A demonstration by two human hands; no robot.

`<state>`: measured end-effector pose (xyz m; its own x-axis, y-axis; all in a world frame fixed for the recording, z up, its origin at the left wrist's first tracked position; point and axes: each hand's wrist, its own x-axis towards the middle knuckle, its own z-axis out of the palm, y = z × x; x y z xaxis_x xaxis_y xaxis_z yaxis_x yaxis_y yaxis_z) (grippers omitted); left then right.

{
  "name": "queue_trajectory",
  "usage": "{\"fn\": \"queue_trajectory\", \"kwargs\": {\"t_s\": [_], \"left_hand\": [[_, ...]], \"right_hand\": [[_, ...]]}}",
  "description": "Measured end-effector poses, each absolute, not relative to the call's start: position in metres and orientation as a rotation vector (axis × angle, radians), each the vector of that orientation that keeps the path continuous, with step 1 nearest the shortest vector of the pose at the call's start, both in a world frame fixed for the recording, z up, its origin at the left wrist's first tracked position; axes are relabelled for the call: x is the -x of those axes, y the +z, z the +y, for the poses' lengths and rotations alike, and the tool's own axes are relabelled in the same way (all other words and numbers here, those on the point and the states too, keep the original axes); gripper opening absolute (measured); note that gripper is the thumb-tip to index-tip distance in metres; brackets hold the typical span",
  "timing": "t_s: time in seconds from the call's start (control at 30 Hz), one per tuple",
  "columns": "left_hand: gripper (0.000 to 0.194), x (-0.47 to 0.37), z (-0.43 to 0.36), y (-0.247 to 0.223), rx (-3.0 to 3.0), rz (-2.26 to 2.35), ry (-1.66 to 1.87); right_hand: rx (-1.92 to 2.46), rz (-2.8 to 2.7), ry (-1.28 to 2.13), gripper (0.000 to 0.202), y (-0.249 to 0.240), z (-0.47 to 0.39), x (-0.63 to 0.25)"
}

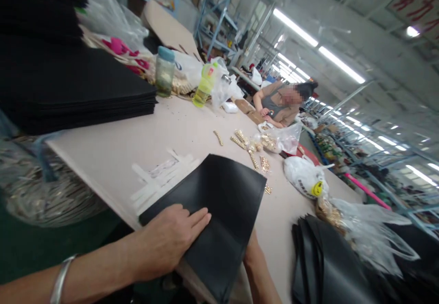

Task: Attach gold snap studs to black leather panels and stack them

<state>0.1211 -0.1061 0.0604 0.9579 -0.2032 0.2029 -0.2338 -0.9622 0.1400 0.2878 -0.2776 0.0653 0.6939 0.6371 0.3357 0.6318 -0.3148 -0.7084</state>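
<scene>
A black sheet [219, 203] lies bent over the near edge of the table, its right part raised. My left hand [171, 237] rests on top of the sheet's left part, fingers stretched out and pointing right; a silver bangle circles that wrist. My right hand [252, 249] is at the sheet's right edge, with its fingers hidden behind the sheet. White paper strips [161, 178] lie on the table beside the sheet's far left edge.
A tall stack of black sheets [78, 84] stands at the left, more black pieces [329, 258] at the right. Bottles [165, 72], gold-coloured beads [254, 157] and plastic bags [302, 176] lie farther back. Another person [277, 103] sits across the pale table [116, 144].
</scene>
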Motion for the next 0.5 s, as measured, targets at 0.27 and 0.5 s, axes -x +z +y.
{"fn": "queue_trajectory", "kwargs": {"t_s": [0.27, 0.5], "left_hand": [[0.081, -0.124, -0.122, 0.026, -2.831, -0.268, 0.107], [0.07, -0.114, -0.112, 0.015, -2.758, -0.232, 0.28]], "right_hand": [[2.864, -0.756, -0.342, 0.037, 0.043, -0.353, -0.416], [3.117, -0.883, -0.226, 0.032, 0.049, -0.335, -0.454]]}}
